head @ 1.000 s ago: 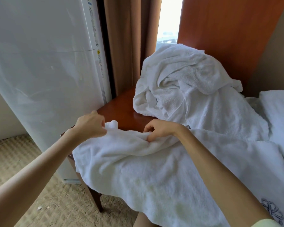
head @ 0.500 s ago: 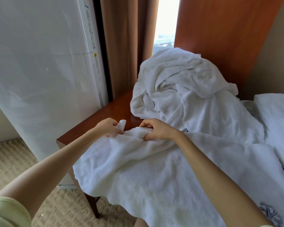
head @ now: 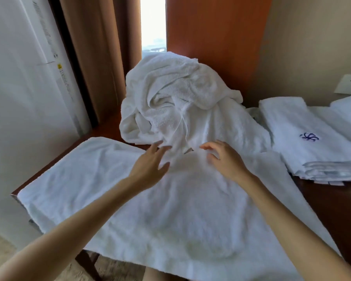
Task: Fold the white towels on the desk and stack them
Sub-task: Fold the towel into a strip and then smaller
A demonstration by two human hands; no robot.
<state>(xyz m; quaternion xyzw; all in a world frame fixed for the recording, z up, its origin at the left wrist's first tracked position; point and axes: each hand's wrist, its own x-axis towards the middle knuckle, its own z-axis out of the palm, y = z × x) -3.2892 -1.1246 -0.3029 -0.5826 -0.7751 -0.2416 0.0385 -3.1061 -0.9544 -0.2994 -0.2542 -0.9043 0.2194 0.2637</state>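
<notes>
White towel (head: 170, 209) is lying flat on the table (head: 336, 209) beneath the hands; left hand (head: 150, 167) and right hand (head: 225, 161) are hovering spread, gripping nothing. Folded stack (head: 312, 142) is sitting to their right. Smoothing, I reckon; next, pinching two corners to fold.

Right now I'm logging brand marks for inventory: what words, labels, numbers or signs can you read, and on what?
No text can be quoted.
Tall white appliance on the left: small yellow sticker and grey print along its edge, too blurred to read.
Folded white towel on the right: dark blue embroidered emblem, no letters.
</notes>
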